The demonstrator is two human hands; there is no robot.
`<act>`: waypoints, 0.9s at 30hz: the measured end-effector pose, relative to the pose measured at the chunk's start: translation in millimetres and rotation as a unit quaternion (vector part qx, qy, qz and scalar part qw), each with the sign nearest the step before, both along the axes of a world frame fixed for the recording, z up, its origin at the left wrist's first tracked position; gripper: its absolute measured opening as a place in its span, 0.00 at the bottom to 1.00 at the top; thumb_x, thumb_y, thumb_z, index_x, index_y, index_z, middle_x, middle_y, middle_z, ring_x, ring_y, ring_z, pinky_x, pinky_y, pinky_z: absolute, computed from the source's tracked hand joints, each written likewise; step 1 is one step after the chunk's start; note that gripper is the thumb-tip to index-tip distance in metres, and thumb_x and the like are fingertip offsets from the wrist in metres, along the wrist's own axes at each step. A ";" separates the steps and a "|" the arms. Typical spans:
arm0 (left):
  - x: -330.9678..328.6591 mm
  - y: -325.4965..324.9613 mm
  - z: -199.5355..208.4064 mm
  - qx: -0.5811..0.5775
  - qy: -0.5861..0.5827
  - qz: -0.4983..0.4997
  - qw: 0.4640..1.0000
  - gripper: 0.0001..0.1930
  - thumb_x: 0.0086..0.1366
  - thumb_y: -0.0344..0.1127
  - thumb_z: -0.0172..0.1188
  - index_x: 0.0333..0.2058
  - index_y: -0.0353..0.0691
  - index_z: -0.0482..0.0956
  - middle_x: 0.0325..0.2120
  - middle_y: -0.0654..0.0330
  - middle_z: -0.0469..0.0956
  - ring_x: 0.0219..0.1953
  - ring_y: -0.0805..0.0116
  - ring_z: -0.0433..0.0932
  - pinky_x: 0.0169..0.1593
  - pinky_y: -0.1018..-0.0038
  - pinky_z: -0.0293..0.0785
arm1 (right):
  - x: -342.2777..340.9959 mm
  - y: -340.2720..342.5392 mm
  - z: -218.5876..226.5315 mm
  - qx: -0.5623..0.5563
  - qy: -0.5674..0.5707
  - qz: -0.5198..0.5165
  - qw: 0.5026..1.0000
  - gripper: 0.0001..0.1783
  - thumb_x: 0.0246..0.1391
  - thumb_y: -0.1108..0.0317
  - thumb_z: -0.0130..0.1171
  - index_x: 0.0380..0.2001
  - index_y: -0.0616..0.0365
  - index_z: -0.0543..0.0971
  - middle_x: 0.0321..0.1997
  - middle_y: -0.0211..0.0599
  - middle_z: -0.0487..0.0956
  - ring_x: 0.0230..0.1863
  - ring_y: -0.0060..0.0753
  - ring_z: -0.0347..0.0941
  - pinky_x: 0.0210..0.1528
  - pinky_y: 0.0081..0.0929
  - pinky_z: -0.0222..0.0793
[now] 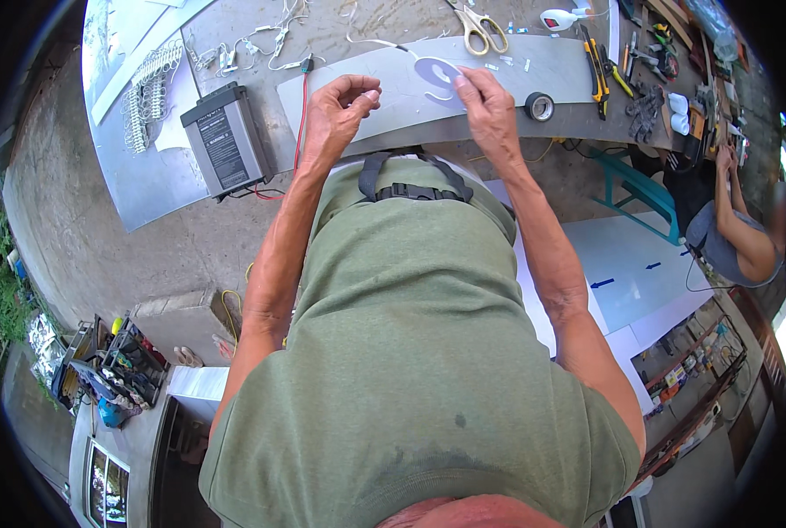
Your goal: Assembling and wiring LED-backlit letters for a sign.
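Between the thumb and fingers of my right hand (490, 107) is a flat, rounded grey cutout piece (437, 72) with a white curved edge. A thin white wire (371, 40) with a dark section runs to its upper left side. My left hand (344, 113) is raised over the bench edge, apart from the piece, its fingers curled and the thumb close to the fingertips. Whether something small sits in that pinch I cannot make out. Beneath both hands lies a long grey sheet (349, 92). Right of my right hand stands a roll of black tape (540, 106).
Scissors (478, 32), a white bottle (558, 18) and strings of small white modules (270, 40) lie farther back. At left sits a grey power box (227, 143) with a red cable (302, 114). Yellow-black cutters (597, 79) lie right; another person (734, 233) works beyond a teal stool (639, 189).
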State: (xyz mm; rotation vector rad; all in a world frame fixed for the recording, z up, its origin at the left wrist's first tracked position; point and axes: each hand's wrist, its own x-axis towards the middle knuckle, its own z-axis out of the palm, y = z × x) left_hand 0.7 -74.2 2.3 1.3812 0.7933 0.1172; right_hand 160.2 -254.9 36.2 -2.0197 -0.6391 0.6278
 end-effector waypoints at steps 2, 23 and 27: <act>12.6 -3.9 3.0 0.002 -0.019 -0.015 1.000 0.12 0.64 0.31 0.64 0.45 0.35 0.83 0.35 0.59 0.85 0.35 0.73 0.83 0.40 0.76 0.78 | 18.8 -22.0 -5.5 0.089 0.122 -0.074 0.986 0.17 0.60 0.72 0.60 0.51 0.70 0.78 0.41 0.40 0.82 0.42 0.28 0.78 0.48 0.24 0.73; 98.0 -22.1 -18.3 0.367 -0.106 -0.231 0.895 0.18 0.58 0.30 0.66 0.49 0.47 0.82 0.41 0.55 0.79 0.34 0.60 0.79 0.42 0.67 0.77 | 59.7 -63.3 -23.0 0.058 0.199 -0.105 0.973 0.12 0.59 0.75 0.62 0.46 0.64 0.84 0.39 0.31 0.83 0.38 0.19 0.75 0.46 0.20 0.72; 99.9 -20.5 -23.9 0.423 -0.131 -0.221 0.869 0.16 0.59 0.31 0.65 0.47 0.47 0.84 0.45 0.55 0.78 0.39 0.57 0.80 0.44 0.64 0.77 | 61.5 -57.9 -24.6 -0.002 0.156 -0.093 0.983 0.11 0.56 0.72 0.65 0.43 0.61 0.86 0.34 0.29 0.83 0.35 0.18 0.75 0.42 0.21 0.72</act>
